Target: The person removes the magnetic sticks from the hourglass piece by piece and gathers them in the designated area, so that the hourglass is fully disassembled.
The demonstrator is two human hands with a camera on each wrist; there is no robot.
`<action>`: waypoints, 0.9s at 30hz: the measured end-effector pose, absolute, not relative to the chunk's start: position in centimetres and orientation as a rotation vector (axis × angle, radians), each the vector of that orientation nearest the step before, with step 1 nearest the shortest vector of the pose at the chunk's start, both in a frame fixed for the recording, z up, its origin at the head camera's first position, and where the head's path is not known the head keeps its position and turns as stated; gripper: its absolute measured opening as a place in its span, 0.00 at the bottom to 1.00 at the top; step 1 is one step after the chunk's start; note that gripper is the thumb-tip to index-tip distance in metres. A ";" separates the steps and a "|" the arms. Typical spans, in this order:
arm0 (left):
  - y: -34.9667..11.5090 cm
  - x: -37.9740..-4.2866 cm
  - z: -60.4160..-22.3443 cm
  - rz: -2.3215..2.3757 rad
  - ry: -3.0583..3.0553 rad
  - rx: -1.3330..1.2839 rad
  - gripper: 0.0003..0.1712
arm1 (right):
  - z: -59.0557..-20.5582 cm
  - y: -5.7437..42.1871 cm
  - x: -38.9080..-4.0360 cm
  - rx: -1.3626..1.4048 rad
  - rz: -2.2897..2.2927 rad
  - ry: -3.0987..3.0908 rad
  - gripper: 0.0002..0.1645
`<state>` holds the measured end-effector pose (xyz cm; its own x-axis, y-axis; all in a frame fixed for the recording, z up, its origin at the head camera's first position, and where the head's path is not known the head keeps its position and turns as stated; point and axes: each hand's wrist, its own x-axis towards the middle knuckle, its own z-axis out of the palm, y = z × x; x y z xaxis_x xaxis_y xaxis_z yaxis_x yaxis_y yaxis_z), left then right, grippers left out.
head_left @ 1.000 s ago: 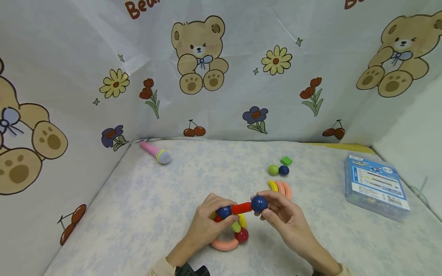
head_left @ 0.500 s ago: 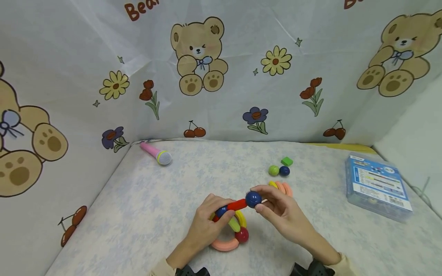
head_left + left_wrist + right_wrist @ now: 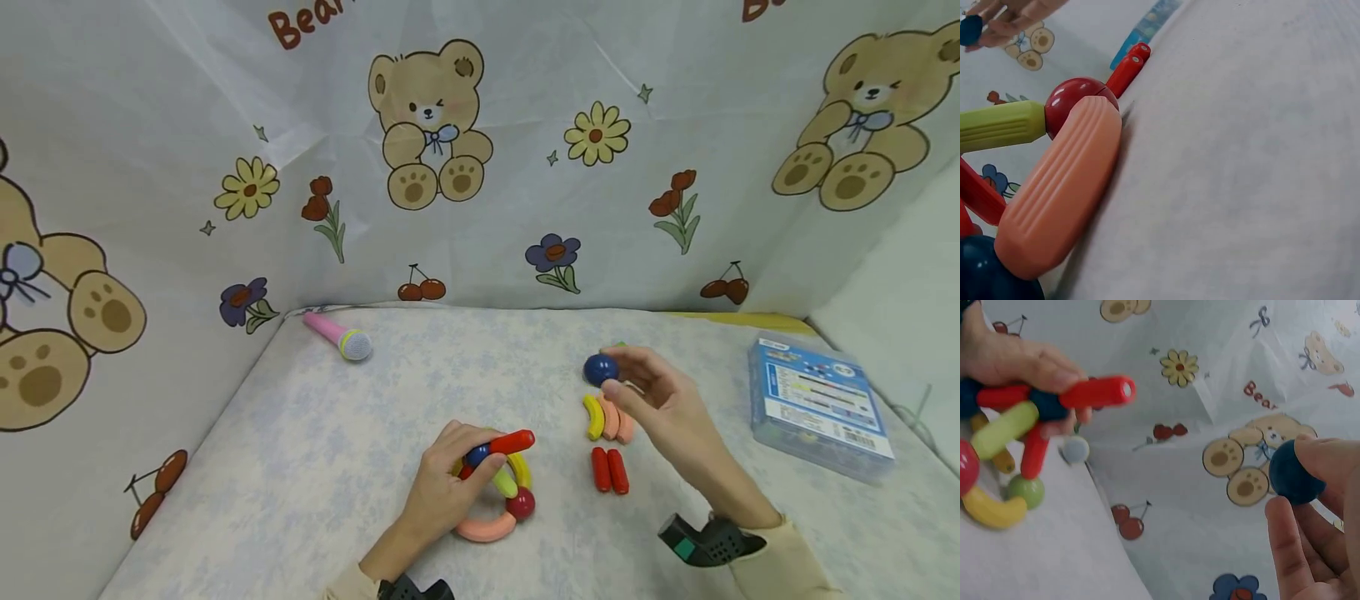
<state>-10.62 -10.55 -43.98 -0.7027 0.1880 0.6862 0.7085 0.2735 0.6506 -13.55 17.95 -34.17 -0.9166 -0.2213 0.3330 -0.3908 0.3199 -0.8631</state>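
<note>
My left hand pinches a dark blue ball at the top of a built shape of magnetic rods and balls. From that ball a red rod sticks out, its far end free. Below, a light green rod slopes from the blue ball to a red ball. The base has a peach curved rod, a yellow curved rod and a light green ball. Farther right, my right hand holds another blue ball between thumb and fingers, away from the red rod.
Two red rods lie right of the shape, with a yellow curved rod and peach curved rods behind them. A clear box with a blue label stands at the right, a pink toy microphone at the back left.
The right hand has drawn the blue ball off the red rod's end and carried it right and back, uncovering the two red rods on the table. The left hand keeps its grip.
</note>
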 end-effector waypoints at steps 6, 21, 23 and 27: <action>-10.5 -10.6 -44.1 -1.394 -2.071 -0.805 0.14 | -36.9 20.8 -17.5 0.297 1.457 -2.462 0.30; -11.4 -10.2 -44.1 -1.565 -2.460 -0.711 0.18 | -43.9 24.5 -20.7 -0.036 1.232 -2.685 0.33; -11.3 -10.3 -44.1 -1.619 -2.463 -0.707 0.16 | -44.4 24.7 -20.8 0.002 1.181 -2.676 0.32; -11.2 -10.4 -44.1 -1.640 -2.452 -0.718 0.14 | -44.8 24.7 -20.7 0.100 1.054 -2.656 0.30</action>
<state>-10.36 -11.24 -44.12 -0.8828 0.3241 0.3400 0.4380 0.3066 0.8451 -20.71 24.74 -44.81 -0.9580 0.0394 0.2841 -0.1661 0.7313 -0.6615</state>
